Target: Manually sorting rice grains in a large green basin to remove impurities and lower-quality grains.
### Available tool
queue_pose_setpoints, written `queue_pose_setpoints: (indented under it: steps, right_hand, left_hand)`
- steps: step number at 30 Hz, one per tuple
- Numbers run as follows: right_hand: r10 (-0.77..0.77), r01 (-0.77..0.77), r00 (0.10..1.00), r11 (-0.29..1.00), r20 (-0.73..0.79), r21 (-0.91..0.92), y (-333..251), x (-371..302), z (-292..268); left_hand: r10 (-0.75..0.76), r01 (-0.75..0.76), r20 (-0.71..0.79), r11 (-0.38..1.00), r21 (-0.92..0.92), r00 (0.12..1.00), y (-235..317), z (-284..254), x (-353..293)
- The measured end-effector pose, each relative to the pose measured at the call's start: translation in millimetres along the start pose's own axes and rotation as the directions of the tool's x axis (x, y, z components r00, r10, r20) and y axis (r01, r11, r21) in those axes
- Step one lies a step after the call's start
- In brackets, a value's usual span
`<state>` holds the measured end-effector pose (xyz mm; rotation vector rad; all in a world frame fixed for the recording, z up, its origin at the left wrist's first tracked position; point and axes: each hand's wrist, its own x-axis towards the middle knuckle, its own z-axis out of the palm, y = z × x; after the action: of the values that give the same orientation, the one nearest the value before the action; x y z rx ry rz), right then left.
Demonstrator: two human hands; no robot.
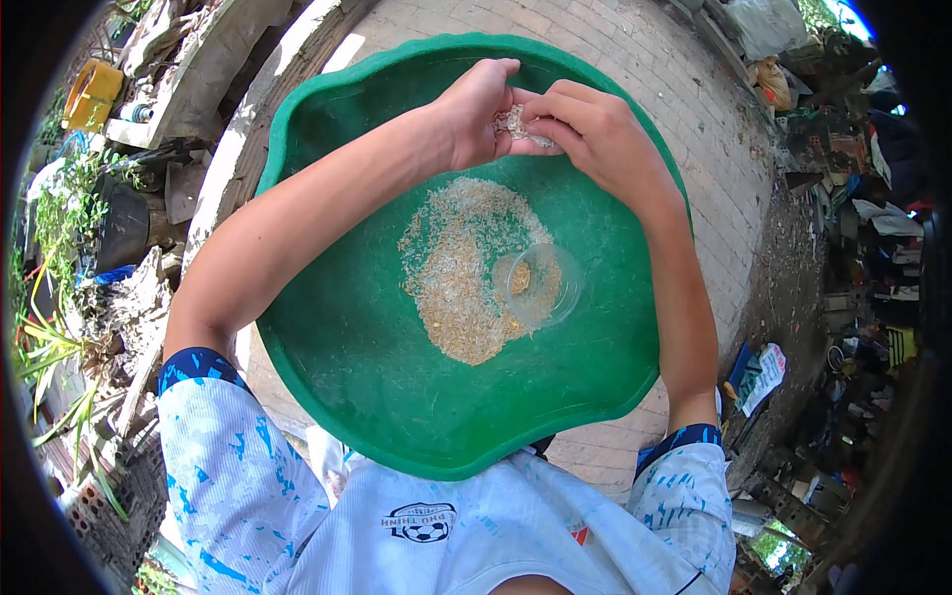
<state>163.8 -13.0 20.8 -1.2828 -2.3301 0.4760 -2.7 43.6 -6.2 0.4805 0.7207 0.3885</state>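
Observation:
A large green plastic tray (367, 397) lies before me. On its middle spreads a pile of mixed white and tan grains (461, 297) that look like rice, husked and unhusked. A clear plastic cup (555, 288) is at the pile's right edge, with some tan grains in it; whether it stands or leans, I cannot tell. Over the tray's far side, my left hand (478, 114) is palm up and cupped around a small heap of rice grains (513, 123). My right hand (600, 129) has its fingertips drawn together on that heap; what they pinch is hidden.
Pale brick paving (694, 129) surrounds the tray. To the left are a concrete ledge (238, 149), green plants (69, 218) and a yellow plastic container (92, 94). Mixed clutter (873, 327) lines the right side, and a printed packet (762, 377) lies on the ground nearer the tray.

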Motion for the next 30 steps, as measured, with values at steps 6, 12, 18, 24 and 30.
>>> queue_pose_setpoints:
  steps: [6,12,18,24,30]
  right_hand:
    - [0.013,-0.013,1.0,1.0,0.009,-0.006,-7.0,2.8,-1.2]
    - [-0.066,0.067,0.997,0.997,-0.029,0.033,-4.2,3.2,1.4]
    - [-0.095,0.096,0.995,0.995,-0.036,0.031,1.7,2.5,7.8]
    - [-0.107,0.107,0.993,0.994,-0.048,0.005,-2.5,3.0,9.5]
    - [0.026,-0.019,0.997,0.996,-0.077,0.086,-0.6,4.8,1.1]
  left_hand:
    - [0.04,-0.04,-0.018,0.999,0.005,0.999,-0.4,-0.4,2.7]
    - [0.028,-0.027,-0.043,0.999,0.02,0.999,-0.8,1.5,-2.2]
    - [0.029,-0.028,-0.022,1.0,0.013,0.999,-0.8,3.6,-4.9]
    - [0.037,-0.037,-0.045,0.999,-0.005,0.998,-0.5,2.1,-2.2]
    - [0.026,-0.026,-0.015,1.0,-0.013,1.0,0.9,4.3,-5.9]
